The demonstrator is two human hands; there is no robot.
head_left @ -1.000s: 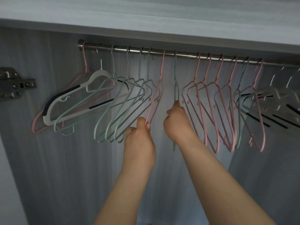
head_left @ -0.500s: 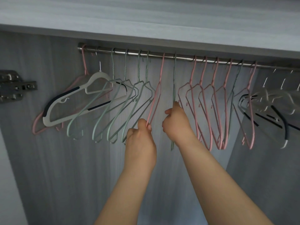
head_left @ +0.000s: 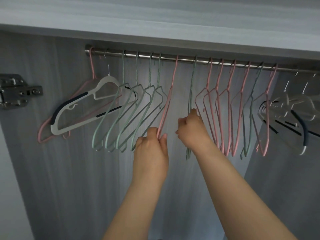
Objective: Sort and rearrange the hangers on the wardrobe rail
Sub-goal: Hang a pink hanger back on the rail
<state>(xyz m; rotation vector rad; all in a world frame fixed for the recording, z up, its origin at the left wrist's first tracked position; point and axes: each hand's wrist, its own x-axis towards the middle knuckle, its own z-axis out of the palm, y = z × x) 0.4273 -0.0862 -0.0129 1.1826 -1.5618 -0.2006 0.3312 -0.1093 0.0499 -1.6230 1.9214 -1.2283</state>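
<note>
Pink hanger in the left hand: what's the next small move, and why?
Probably lift the pink hanger off the rail: the left hand pinches it, and it hangs between four green hangers and the green hanger in the right hand, apart from the pink group.

The right-end hangers [head_left: 292, 110] are blurred, the rail [head_left: 190, 60] cropped

Hangers [head_left: 99, 84] on rail [head_left: 186, 60] under shelf [head_left: 155, 23]; hinge [head_left: 15, 91] far L; L hand [head_left: 152, 149], R hand [head_left: 192, 129] mid-rail.

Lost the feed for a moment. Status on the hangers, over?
Left hand pinching pink hanger. Right hand gripping green hanger. Both hooked on rail. Pink cluster close beside right hand.
</note>
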